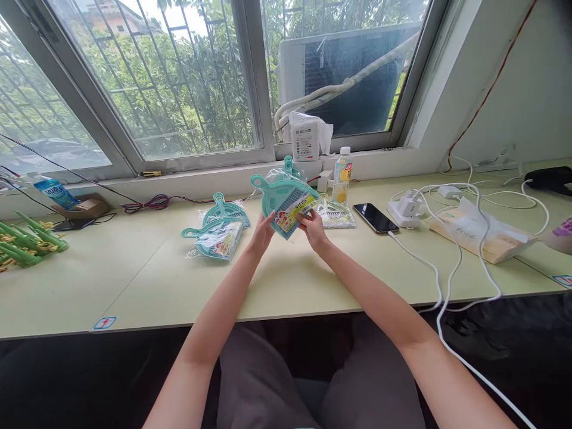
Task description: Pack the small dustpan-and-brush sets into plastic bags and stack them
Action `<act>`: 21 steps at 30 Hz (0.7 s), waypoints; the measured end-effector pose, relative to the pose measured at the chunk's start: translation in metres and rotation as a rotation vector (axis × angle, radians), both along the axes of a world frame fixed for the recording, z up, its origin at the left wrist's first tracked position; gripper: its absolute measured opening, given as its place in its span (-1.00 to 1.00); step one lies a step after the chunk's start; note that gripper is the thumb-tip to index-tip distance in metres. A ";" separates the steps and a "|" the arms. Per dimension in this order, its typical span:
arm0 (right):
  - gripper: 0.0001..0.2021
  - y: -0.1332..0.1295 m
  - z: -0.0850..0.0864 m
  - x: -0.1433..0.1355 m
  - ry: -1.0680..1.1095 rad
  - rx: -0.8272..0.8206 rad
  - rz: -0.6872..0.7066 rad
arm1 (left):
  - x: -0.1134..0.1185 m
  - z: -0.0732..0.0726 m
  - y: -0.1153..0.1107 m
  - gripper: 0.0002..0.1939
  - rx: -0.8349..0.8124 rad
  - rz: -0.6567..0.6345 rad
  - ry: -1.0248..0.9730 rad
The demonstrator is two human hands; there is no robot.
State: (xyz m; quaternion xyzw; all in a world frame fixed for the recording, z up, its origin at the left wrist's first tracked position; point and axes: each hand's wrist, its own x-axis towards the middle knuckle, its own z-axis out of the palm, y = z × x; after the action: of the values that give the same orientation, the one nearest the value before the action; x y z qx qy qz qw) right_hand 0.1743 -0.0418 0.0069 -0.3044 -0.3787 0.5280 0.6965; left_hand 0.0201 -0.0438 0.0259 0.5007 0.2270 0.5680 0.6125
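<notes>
Between both hands, a little above the table, is a teal mini dustpan and brush set [277,198] with a yellow printed label. My left hand [263,231] is closed on its lower left edge. On the lower right, my right hand [314,228] grips it near the label. Just behind it another teal dustpan [288,167] shows in part. To the left lie two wrapped dustpan sets [220,238], one partly over the other. A flatter wrapped set [338,215] with a pale green edge rests right of my right hand.
A black phone [375,218], a white power strip [406,208] with cables and a tissue pack [480,229] lie to the right. By the window stand a drink bottle [342,176] and a white package [305,138]. Green stalk-like items [29,241] are far left.
</notes>
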 end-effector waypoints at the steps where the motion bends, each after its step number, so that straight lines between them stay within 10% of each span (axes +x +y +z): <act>1: -0.63 0.000 -0.001 -0.001 -0.010 0.000 0.023 | -0.002 0.000 0.002 -0.35 -0.005 0.016 0.006; 21: -0.77 0.006 0.002 0.008 0.004 -0.188 0.031 | -0.011 -0.004 0.002 -0.20 -0.023 -0.037 0.142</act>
State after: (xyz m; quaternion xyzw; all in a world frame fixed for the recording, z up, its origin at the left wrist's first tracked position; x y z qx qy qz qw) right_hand 0.1821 -0.0359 0.0092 -0.3617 -0.3309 0.5724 0.6574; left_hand 0.0093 -0.0417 0.0224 0.5368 0.2671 0.5170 0.6109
